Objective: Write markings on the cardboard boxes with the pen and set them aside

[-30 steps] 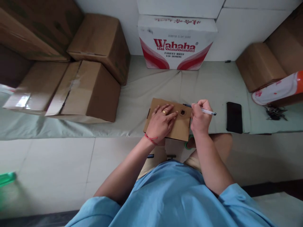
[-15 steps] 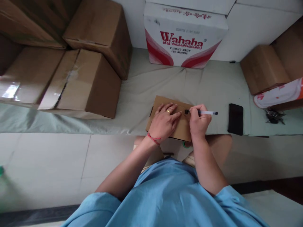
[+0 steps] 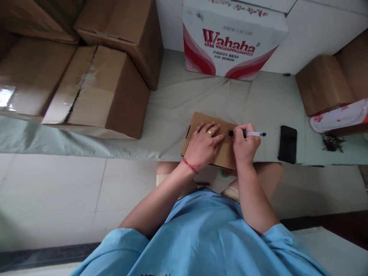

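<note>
A small flat brown cardboard box [image 3: 225,155] lies at the front edge of the cloth-covered table. My left hand [image 3: 202,142] rests flat on it with the fingers spread; a gold ring and a red string bracelet are on that side. In my right hand [image 3: 245,145] is a pen [image 3: 254,133], its black end pointing right and its tip at the box. By the tip is a small dark patch [image 3: 230,133] on the cardboard; whether it is a hole or ink I cannot tell.
Several brown cartons [image 3: 94,88] stand at the left. A white and red water carton [image 3: 230,42] is at the back. To the right lie a black phone [image 3: 288,144], some keys [image 3: 332,142] and a white and red package [image 3: 339,115]; another brown carton [image 3: 324,84] stands behind.
The view has shifted slightly. My left hand still presses on the box, and my right hand keeps the pen at the dark patch, which looks rounder now.
</note>
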The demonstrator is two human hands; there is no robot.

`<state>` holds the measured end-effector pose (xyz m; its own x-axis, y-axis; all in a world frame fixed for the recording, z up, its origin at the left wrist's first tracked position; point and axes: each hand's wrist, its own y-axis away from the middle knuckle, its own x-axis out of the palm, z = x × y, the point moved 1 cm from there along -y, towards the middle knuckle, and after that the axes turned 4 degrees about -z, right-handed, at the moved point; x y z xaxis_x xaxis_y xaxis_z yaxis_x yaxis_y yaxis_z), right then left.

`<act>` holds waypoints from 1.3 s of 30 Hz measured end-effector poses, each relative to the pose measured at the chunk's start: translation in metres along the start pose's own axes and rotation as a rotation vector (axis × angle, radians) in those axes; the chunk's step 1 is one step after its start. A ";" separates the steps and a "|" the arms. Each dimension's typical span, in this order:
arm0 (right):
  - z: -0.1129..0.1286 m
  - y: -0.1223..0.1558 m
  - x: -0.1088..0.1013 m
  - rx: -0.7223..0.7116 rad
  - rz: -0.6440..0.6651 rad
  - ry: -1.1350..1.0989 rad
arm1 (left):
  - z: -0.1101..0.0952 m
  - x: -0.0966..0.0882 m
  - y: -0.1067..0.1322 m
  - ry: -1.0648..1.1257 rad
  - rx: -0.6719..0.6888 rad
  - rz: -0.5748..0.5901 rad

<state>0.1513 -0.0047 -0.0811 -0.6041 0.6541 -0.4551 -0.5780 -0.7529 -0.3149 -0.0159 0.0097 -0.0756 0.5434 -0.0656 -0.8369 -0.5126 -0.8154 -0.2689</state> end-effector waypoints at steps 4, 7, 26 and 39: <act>-0.004 0.001 0.000 -0.022 0.013 -0.006 | -0.001 -0.002 0.000 0.013 0.000 -0.001; -0.005 0.001 0.000 -0.032 0.021 -0.001 | -0.002 -0.002 0.000 0.018 -0.003 -0.003; 0.008 0.005 -0.002 -0.070 0.020 0.034 | -0.001 0.000 0.001 0.020 -0.007 -0.016; 0.004 0.008 -0.006 -0.038 -0.045 -0.083 | -0.001 -0.001 0.000 0.022 -0.019 0.008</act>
<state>0.1481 -0.0143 -0.0777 -0.6225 0.6896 -0.3700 -0.5851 -0.7241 -0.3652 -0.0162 0.0093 -0.0744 0.5540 -0.0845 -0.8282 -0.5045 -0.8254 -0.2532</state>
